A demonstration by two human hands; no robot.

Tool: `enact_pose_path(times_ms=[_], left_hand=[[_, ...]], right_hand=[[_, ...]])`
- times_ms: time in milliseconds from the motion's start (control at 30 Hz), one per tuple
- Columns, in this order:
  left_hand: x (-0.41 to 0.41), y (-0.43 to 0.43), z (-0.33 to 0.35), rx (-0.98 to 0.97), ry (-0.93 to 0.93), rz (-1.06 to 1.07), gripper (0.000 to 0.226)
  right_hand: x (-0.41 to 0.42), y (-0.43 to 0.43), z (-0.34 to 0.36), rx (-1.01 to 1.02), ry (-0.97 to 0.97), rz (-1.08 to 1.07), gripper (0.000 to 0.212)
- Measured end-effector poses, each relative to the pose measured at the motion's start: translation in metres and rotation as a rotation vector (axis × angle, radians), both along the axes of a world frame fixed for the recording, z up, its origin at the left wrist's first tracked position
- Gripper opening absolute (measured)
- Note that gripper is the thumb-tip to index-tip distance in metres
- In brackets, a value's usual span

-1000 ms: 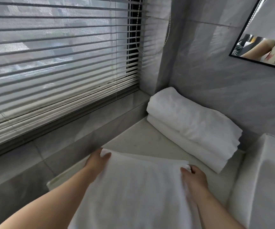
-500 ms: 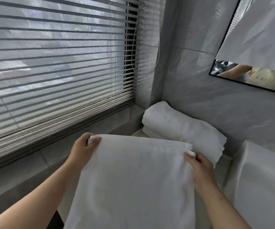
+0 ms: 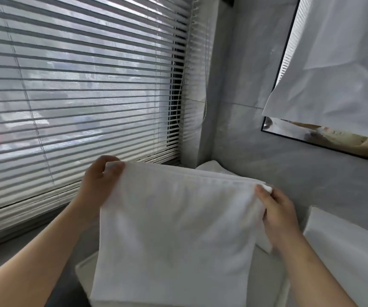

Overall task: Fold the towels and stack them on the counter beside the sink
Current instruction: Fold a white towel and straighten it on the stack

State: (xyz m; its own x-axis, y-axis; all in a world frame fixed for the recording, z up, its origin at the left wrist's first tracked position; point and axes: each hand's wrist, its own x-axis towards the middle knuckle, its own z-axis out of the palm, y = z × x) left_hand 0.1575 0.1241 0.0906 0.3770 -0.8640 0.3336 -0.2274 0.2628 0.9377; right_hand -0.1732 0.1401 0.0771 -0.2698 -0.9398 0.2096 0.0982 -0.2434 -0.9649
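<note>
You hold a white towel up by its two top corners.
Your left hand pinches the upper left corner, your right hand the upper right, and it hangs between and below both grips, over the counter. A folded pile peeks out behind its top edge.

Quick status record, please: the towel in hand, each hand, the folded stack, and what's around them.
towel: white, held up by its top edge, hanging flat; lower end out of frame
left hand: grips its top left corner
right hand: pinches its top right corner
folded stack: mostly hidden behind the towel, in the wall corner
counter: pale edge shows lower left
sink: white, at right
surroundings: window blinds at left; mirror partly covered by a white cloth
</note>
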Motion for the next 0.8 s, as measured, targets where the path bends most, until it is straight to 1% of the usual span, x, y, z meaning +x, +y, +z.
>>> enact_pose_path(times_ms=[100,133,267,367,400,467,567,633,667,733,800], left_hand=[[-0.003,0.012,0.010,-0.013,0.046,-0.011,0.009],[-0.004,0.015,0.012,-0.009,0.045,-0.007,0.009],[-0.008,0.024,0.016,-0.006,0.000,0.000,0.011],[-0.012,0.029,0.018,0.015,-0.082,0.056,0.012],[-0.014,0.031,0.019,0.033,-0.064,0.042,0.011],[-0.016,0.036,0.023,0.082,0.085,-0.052,0.012],[-0.016,0.040,0.029,0.159,0.341,-0.211,0.013],[-0.014,0.037,0.028,0.206,0.386,-0.267,0.013],[-0.014,0.034,0.025,0.230,0.369,-0.279,0.015],[-0.013,0.025,0.012,0.290,0.273,-0.273,0.019],[-0.013,0.015,-0.005,0.346,0.103,-0.271,0.021]], right_hand=[[-0.001,0.006,0.010,-0.048,0.010,-0.010,0.022],[-0.002,0.006,0.011,-0.060,0.040,-0.033,0.016],[-0.004,0.011,0.013,-0.085,0.109,-0.129,0.018],[-0.011,0.012,0.012,-0.040,0.062,-0.124,0.020],[-0.013,0.014,0.013,-0.023,0.052,-0.124,0.020],[-0.018,0.018,0.020,0.011,0.026,-0.096,0.019],[-0.030,0.022,0.034,0.109,-0.057,0.077,0.013],[-0.039,0.019,0.034,0.210,-0.051,0.165,0.012],[-0.042,0.017,0.031,0.263,-0.019,0.181,0.011],[-0.046,0.009,0.017,0.353,0.058,0.168,0.011],[-0.047,0.000,-0.003,0.399,0.168,0.111,0.011]])
